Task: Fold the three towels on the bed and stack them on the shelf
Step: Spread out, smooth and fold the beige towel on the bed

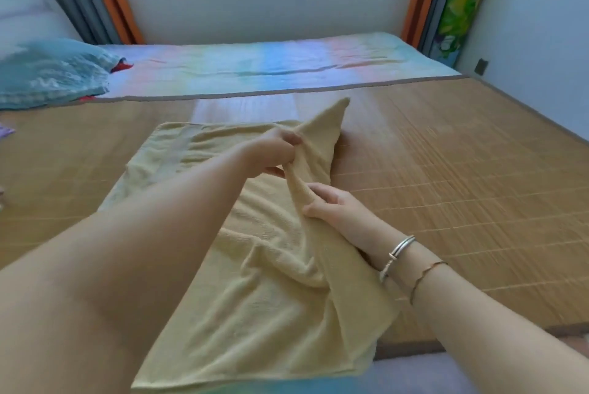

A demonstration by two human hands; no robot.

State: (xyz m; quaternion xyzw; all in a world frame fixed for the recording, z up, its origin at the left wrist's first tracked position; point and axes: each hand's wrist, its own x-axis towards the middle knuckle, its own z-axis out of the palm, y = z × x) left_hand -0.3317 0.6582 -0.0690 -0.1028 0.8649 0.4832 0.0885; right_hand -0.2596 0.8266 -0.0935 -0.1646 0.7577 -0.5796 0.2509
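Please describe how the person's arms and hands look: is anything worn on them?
Both forearms are bare, with no sleeves in view. The right wrist carries silver bangles and, further up, a thin reddish-brown cord bracelet. The left hand shows no jewellery or gloves.

Both our hands closed on cloth, arms crossing the frame

Our left arm runs bare from the lower left up to mid-frame, where our left hand is fisted, fingers curled around a pinched ridge of the yellow towel. Our right arm enters from the lower right, bracelets at the wrist; our right hand sits just below and right of the left, thumb and fingers pinching the same ridge.
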